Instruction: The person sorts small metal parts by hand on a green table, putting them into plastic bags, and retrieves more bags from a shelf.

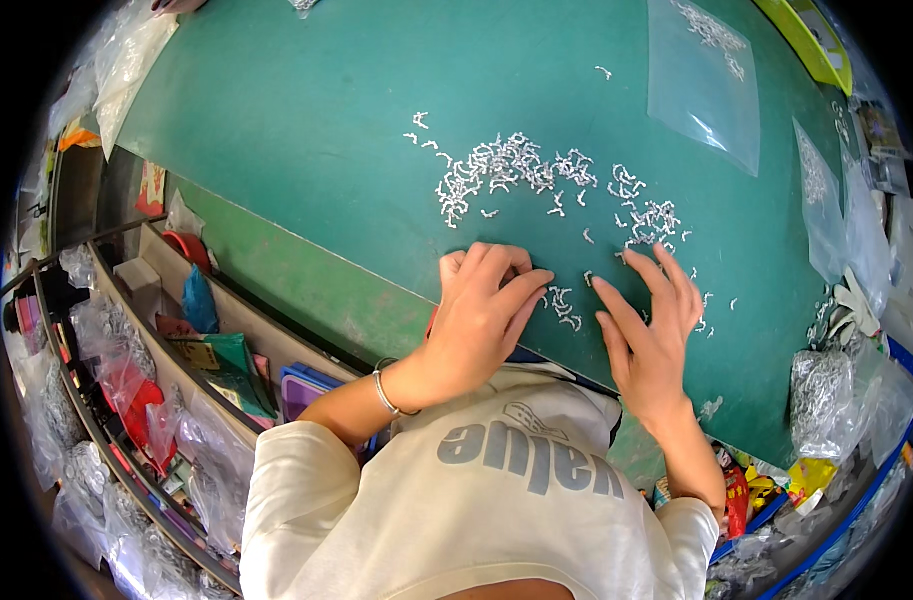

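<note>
Small silvery curved metal pieces lie on the green tabletop in a large loose pile [507,165], with a smaller cluster [657,220] to its right. My left hand [482,310] is at the near table edge, its fingers curled and the thumb and forefinger brought together; what they pinch, if anything, is too small to make out. Just right of those fingertips is a little group of pieces [565,308]. My right hand [652,335] rests with fingers apart beside that group. Its forefinger reaches a single piece [589,279], and the other fingertips touch the near side of the right cluster.
A clear plastic bag [702,110] with more pieces lies at the far right, near a yellow-green bin [812,45]. Filled bags [827,390] and a white glove [855,310] crowd the right edge. Left of the table, divided shelving [157,350] holds bagged goods.
</note>
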### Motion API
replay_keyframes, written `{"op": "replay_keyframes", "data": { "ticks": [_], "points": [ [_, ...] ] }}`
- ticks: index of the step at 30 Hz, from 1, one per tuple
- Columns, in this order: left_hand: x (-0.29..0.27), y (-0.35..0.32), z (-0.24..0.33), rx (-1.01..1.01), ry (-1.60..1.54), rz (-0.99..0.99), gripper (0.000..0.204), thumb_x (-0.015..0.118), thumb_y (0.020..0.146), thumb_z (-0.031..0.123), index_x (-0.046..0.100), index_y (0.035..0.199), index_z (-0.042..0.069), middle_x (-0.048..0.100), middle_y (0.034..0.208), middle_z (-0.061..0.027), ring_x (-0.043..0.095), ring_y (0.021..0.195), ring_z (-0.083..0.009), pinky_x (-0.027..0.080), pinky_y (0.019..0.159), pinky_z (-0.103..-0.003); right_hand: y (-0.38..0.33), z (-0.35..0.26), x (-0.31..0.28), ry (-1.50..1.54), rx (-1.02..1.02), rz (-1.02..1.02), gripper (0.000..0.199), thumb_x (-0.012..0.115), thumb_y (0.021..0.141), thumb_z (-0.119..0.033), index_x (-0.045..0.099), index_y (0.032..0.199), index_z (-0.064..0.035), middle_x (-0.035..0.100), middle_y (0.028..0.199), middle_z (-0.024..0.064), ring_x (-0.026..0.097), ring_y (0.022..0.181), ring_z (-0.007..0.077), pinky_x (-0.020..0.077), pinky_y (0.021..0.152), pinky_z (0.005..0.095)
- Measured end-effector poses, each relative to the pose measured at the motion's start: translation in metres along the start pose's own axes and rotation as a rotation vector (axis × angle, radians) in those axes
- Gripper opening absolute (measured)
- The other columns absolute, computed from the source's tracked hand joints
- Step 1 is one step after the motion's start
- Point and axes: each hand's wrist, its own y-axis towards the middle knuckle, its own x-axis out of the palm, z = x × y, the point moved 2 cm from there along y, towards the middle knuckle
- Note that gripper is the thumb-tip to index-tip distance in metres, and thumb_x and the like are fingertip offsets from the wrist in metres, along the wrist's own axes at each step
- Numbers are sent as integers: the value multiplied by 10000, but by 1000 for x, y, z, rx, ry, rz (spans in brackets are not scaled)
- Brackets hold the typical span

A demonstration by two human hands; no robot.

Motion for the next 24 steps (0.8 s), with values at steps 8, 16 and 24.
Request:
{"op": "replay_keyframes", "data": {
  "ticks": [8,16,24],
  "points": [
    [-3,0,-3,9,22,7,233,706,756,11,677,981,64,554,935,-34,512,826,-202,316,743,-365,14,7,3,-102,52,-2,353,707,789,-105,681,1139,-139,443,1396,123,333,1336,379,236,1051,540],
    [3,3,3,16,-2,-70,243,718,754,2,696,981,84,557,907,-16,509,814,-187,315,761,-346,-9,3,-1,-124,39,-50,346,714,783,-181,684,1125,-142,446,1398,120,331,1334,391,218,1052,561],
    [1,9,3,39,7,-48,206,724,742,-3,675,925,80,552,897,-27,511,822,-206,315,749,-352,-11,-3,-3,-24,35,-104,423,731,761,-191,661,1176,-152,401,1444,119,303,1352,394,202,1065,581]
  ]
}}
